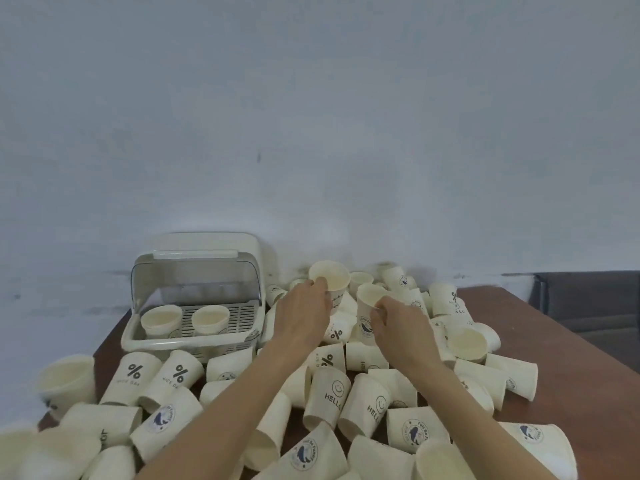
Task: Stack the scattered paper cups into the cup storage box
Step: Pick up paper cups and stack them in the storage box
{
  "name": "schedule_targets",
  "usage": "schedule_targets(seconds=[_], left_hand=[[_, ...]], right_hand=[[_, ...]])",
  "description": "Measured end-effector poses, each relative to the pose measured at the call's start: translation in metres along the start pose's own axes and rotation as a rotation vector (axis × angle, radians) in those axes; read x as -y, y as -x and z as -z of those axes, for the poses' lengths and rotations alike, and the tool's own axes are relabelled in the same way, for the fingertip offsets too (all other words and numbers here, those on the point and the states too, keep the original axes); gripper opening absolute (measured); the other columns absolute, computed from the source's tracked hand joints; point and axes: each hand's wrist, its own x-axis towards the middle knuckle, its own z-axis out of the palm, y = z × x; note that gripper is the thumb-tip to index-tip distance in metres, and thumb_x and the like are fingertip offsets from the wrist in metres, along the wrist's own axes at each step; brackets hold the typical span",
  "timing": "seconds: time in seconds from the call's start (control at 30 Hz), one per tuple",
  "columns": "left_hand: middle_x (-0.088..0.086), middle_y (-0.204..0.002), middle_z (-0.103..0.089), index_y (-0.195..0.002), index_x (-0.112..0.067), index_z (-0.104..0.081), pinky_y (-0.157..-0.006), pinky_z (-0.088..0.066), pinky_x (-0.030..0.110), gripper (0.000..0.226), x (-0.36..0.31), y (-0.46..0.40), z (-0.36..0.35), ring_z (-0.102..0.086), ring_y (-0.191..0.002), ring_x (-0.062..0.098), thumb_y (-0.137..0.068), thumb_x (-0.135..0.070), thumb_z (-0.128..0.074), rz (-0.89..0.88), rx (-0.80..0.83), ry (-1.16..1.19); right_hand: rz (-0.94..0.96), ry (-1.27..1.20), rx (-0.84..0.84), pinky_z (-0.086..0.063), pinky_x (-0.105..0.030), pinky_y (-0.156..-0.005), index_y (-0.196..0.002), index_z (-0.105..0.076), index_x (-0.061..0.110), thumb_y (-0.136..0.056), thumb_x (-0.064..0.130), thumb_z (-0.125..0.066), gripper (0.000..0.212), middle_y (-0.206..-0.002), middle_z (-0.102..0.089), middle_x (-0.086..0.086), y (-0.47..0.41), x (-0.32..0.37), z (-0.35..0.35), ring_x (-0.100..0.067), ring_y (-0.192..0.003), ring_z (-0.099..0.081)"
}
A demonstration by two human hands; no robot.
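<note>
Loose cups [325, 396]: heaped under your forearms.
Left hand [304, 313]: pinching upright cup [330, 280].
Right hand [401, 323]: gripping second cup [369, 299].
Storage box [194, 344]: holds two cup stacks [161, 318].

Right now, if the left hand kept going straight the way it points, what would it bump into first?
The left hand already pinches the rim of an upright paper cup, so that cup leads. Straight ahead, it would probably meet the small cups at the back of the pile, then the wall. Depth is hard to judge here.

Beside the storage box [194, 299], both hands [303, 315] cover the cups [337, 336] beneath them. Near-edge cups [20, 455], well apart from the box, are blurred and cropped. Print on the two cups [161, 320] inside it is unreadable.
</note>
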Motion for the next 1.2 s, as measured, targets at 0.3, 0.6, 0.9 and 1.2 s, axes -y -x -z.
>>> schedule_targets(seconds=[0.3,0.6,0.9,1.2], left_hand=[[-0.003,-0.088,-0.063,-0.098,-0.018,-0.059,-0.067,-0.046,0.034,0.025,0.039,0.048,0.038,-0.059,-0.081,0.019,-0.1,-0.031,-0.037,0.11,-0.052,0.073],[-0.006,-0.081,-0.061,-0.093,-0.02,-0.056,-0.066,-0.049,0.035,0.026,0.092,0.075,0.051,-0.058,-0.075,0.016,-0.1,-0.035,-0.036,0.237,-0.052,0.036],[-0.005,-0.085,-0.062,-0.094,-0.02,-0.057,-0.068,-0.05,0.038,0.025,0.13,0.086,0.065,-0.059,-0.079,0.019,-0.099,-0.034,-0.038,0.344,-0.058,0.024],[-0.002,-0.09,-0.064,-0.099,-0.019,-0.064,-0.062,-0.043,0.031,0.031,0.177,0.089,0.089,-0.058,-0.08,0.019,-0.1,-0.033,-0.036,0.434,-0.106,-0.058]], right_hand=[[0.127,-0.006,0.005,-0.044,-0.033,-0.064,-0.092,-0.059,0.016,-0.097,0.03,-0.04,0.024,-0.076,-0.066,-0.001,0.002,0.053,-0.008,-0.023,-0.073,-0.056],[0.159,-0.06,0.091,-0.047,-0.036,-0.067,-0.089,-0.057,0.017,-0.096,0.032,-0.039,0.024,-0.081,-0.063,-0.003,0.004,0.093,-0.04,-0.027,-0.08,-0.058],[0.223,-0.069,0.164,-0.048,-0.037,-0.071,-0.09,-0.062,0.015,-0.095,0.029,-0.04,0.026,-0.083,-0.066,-0.005,0.0,0.136,-0.069,-0.027,-0.082,-0.057],[0.317,-0.111,0.151,-0.047,-0.033,-0.061,-0.068,-0.057,0.014,-0.095,0.026,-0.043,0.033,-0.066,-0.058,-0.002,-0.026,0.197,-0.107,-0.023,-0.067,-0.056]])
